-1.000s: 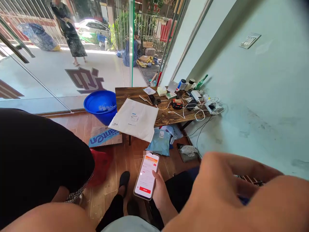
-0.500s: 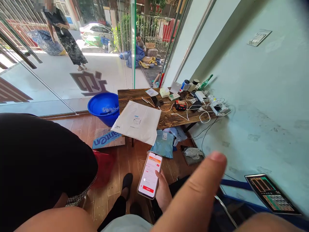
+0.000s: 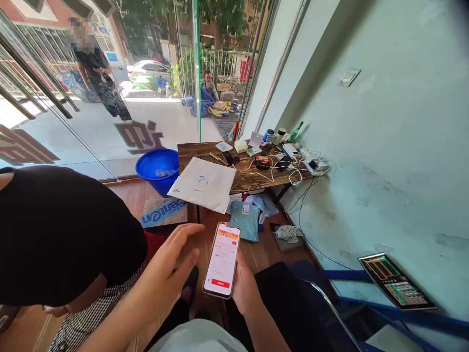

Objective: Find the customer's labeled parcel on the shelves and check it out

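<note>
My right hand [image 3: 246, 286] is closed around the right side of a smartphone [image 3: 222, 261]. Its lit screen faces up and shows a mostly white page with an orange band on top and a red button near the bottom. Just left of the phone hovers my left hand [image 3: 178, 256], fingers apart and holding nothing. Beyond the phone, a large white mailing envelope [image 3: 205, 183] lies on a dark wooden table [image 3: 247, 181], its near corner over the edge. Under the table sits a light blue parcel bag [image 3: 245, 222].
A person in black [image 3: 66, 234] bends close on my left. A blue tub [image 3: 157, 168] and a flat cardboard box [image 3: 164, 212] are left of the table. Cables, bottles and a red-black battery pack [image 3: 263, 162] crowd its right end. A scale display [image 3: 397, 281] stands right.
A large finger close to the camera has left the view, and my left hand now shows beside the phone. The phone stays in my right hand. The person on the left is bent lower.
</note>
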Tool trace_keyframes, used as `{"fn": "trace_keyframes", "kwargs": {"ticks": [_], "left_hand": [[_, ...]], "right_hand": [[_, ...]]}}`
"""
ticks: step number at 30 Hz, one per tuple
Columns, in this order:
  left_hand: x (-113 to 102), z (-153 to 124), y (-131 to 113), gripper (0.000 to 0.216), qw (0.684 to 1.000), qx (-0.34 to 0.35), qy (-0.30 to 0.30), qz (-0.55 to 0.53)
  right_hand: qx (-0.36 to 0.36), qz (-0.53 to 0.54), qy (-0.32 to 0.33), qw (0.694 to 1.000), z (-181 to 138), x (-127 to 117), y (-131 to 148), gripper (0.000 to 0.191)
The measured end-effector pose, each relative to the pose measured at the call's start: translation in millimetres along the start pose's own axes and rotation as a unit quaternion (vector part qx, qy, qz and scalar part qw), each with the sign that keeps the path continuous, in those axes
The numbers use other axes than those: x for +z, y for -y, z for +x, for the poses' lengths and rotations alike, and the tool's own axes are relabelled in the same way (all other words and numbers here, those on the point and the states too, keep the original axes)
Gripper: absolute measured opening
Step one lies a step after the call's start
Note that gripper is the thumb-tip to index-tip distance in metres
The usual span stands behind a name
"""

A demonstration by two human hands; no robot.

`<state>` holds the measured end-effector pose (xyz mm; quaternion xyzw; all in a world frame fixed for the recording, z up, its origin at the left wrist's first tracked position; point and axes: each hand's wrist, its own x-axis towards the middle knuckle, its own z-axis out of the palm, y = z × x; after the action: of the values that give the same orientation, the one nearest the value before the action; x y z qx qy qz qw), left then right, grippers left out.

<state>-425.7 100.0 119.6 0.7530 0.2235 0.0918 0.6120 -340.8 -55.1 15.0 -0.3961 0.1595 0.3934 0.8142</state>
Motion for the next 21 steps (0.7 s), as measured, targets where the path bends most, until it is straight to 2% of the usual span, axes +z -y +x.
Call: {"fn": "trace_keyframes", "kwargs": {"ticks": [2,5,10,13,16,21], "left_hand": [[12.7,-11.1,16.6,0.04,0.999,-0.036,-0.01,0.011],[24.1,-40.4,41.6,0.044,0.994,-0.086,-0.021,-0.057],[24.8,-97.6,63.0,0.046,0.982,-0.084,-0.11,-0.128],[16.3,-132.2,80.3,0.049,0.968,-0.082,-0.19,-0.144],[1.2,-174.4,100.3,0.055,0.944,-0.113,-0.276,-0.143],[-26.7,-275.6,131.7,0.064,0.886,-0.144,-0.418,-0.139]], "right_hand": [[-0.001,-0.008,-0.001,1.0,-14.4,4.7,0.6,0.052],[0.002,-0.016,0.038,0.999,-34.9,12.7,-2.8,0.058],[0.062,-0.048,0.123,0.989,-63.2,25.9,-19.7,0.056],[0.092,-0.086,0.154,0.98,-78.9,33.7,-35.2,0.056],[0.126,-0.124,0.182,0.967,-96.1,43.1,-53.2,0.06],[0.175,-0.212,0.24,0.931,-130.3,70.2,-96.8,0.064]]}}
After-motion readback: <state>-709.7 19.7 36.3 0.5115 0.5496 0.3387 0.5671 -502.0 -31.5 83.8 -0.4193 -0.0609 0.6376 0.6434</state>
